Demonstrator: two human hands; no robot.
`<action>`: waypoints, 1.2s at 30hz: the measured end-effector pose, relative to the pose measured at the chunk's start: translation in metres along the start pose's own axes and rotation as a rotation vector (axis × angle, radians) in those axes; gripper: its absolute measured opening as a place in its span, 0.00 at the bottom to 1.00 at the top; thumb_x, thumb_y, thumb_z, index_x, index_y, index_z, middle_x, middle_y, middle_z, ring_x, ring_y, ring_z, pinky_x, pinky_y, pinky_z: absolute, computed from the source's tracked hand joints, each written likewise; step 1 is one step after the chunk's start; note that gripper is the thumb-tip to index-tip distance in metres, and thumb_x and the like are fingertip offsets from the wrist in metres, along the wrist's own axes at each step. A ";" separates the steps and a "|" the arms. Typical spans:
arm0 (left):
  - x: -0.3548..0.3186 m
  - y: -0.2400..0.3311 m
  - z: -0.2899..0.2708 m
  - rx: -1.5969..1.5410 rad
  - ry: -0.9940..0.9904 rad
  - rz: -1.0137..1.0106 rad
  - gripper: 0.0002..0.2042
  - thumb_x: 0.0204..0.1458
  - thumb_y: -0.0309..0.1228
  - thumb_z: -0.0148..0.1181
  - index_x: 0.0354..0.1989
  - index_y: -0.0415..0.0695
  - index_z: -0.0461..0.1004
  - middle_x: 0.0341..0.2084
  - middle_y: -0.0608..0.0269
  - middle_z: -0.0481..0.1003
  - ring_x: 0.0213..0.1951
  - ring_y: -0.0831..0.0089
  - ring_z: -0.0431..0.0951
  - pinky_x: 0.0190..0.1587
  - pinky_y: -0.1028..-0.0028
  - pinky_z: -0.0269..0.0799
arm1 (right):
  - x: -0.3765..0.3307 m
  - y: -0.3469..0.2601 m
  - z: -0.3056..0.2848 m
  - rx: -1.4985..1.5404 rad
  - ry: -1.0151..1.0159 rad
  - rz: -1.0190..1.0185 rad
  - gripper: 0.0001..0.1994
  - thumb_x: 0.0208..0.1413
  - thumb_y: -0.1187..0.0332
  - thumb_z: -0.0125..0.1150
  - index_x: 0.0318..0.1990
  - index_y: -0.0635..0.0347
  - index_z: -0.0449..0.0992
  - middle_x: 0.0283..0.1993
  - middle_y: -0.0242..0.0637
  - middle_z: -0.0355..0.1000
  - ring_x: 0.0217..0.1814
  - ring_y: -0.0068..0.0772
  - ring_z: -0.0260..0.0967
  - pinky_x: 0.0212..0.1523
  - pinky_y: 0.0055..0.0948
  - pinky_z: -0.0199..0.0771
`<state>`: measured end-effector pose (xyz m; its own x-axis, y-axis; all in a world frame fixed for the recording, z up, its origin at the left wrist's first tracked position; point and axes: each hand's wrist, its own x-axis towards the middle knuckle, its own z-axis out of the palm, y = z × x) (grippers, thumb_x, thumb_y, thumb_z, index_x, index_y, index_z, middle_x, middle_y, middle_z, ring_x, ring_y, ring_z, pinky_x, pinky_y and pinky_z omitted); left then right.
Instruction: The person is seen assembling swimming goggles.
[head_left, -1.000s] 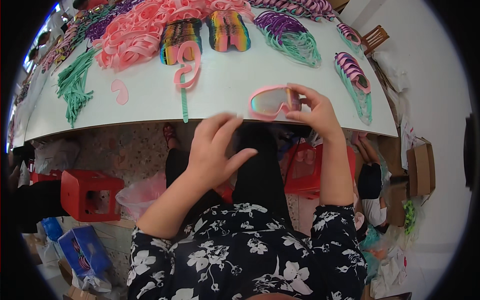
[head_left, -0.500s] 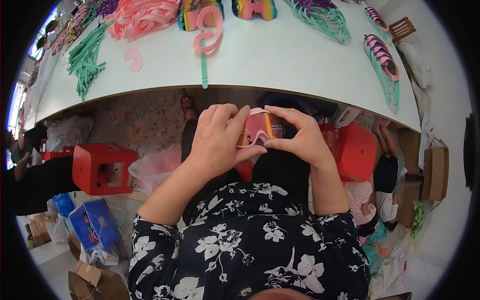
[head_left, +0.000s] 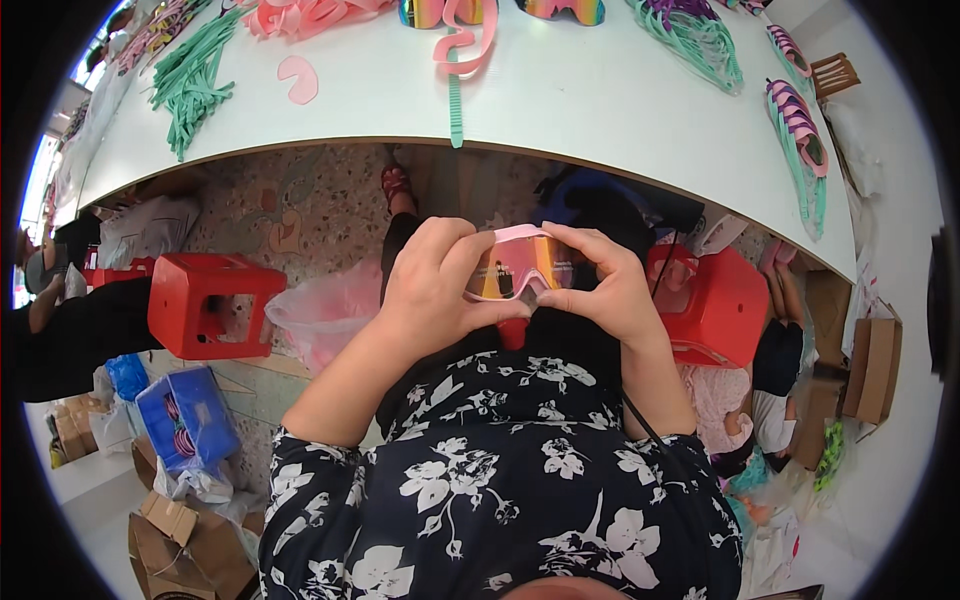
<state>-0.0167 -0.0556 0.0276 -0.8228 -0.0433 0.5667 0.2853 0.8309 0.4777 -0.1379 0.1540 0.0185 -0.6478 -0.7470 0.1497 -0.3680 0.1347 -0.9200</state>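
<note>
Between my two hands, above my lap, is a pair of goggles with a pink frame and a shiny lens tinted pink and orange. My left hand grips its left end, fingers bent over the top and thumb along the lower edge. At the other end, my right hand pinches the frame between thumb and fingers. The nose notch points toward me. On the table ahead lie a curled pink frame piece and a green strap.
The white table curves across the front. On it are green straps, pink frames, more goggles and stacked pink and purple pieces. Red stools stand at both sides. A blue crate sits lower left, beside cardboard boxes.
My view has shifted, so the table sits higher and further right. The goggles are turned so more of the lens shows; both hands still hold them.
</note>
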 end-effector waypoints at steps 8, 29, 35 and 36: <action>-0.001 0.003 -0.007 0.011 -0.071 -0.028 0.30 0.34 0.47 0.77 0.40 0.38 0.74 0.35 0.55 0.71 0.38 0.56 0.75 0.40 0.63 0.74 | -0.001 0.002 0.009 -0.011 0.009 -0.049 0.34 0.36 0.67 0.80 0.57 0.61 0.77 0.49 0.42 0.78 0.50 0.33 0.73 0.53 0.29 0.71; -0.012 0.001 0.005 -0.114 -0.073 0.024 0.25 0.44 0.42 0.70 0.46 0.39 0.72 0.35 0.56 0.71 0.32 0.59 0.76 0.33 0.65 0.74 | -0.016 0.021 0.022 0.421 -0.035 -0.125 0.35 0.44 0.55 0.77 0.57 0.64 0.73 0.52 0.38 0.66 0.56 0.32 0.65 0.59 0.29 0.63; -0.009 0.006 0.003 -0.096 -0.139 0.019 0.25 0.43 0.42 0.70 0.46 0.40 0.72 0.36 0.54 0.72 0.33 0.57 0.76 0.35 0.65 0.74 | -0.023 0.017 0.037 0.298 0.086 -0.133 0.29 0.53 0.49 0.66 0.53 0.65 0.74 0.50 0.42 0.65 0.54 0.35 0.65 0.56 0.29 0.64; -0.009 0.006 0.004 -0.095 -0.114 0.036 0.25 0.43 0.42 0.70 0.46 0.40 0.72 0.36 0.54 0.72 0.33 0.57 0.76 0.35 0.64 0.74 | -0.022 0.018 0.036 0.303 0.066 -0.140 0.29 0.54 0.49 0.65 0.54 0.65 0.74 0.51 0.42 0.66 0.55 0.34 0.65 0.57 0.29 0.64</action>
<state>-0.0094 -0.0481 0.0230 -0.8602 0.0535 0.5071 0.3564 0.7744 0.5228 -0.1064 0.1493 -0.0138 -0.6502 -0.6995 0.2966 -0.2478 -0.1738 -0.9531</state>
